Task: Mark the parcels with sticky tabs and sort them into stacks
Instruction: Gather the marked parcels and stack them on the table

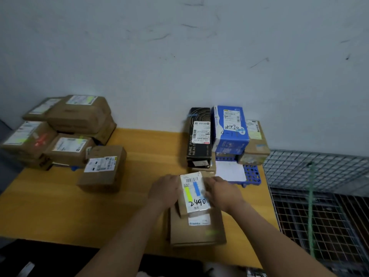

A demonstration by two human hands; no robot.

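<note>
A small brown parcel (194, 193) lies on top of a larger flat brown parcel (197, 230) near the table's front. Its white label carries a yellow tab, a blue tab and the handwritten number 2490. My left hand (164, 189) grips the small parcel's left side and my right hand (221, 189) grips its right side. Behind them stands a stack with a black box (199, 136), a blue box (230, 128) also marked 2490, and a brown parcel (255, 140). Several brown parcels (67, 132) are piled at the left.
The parcels sit on a yellow wooden table (139, 156) against a pale wall. A blue perforated rack (252, 174) with a white sheet (230, 170) lies beside the right stack. A wire mesh cage (319, 196) stands off the table's right edge.
</note>
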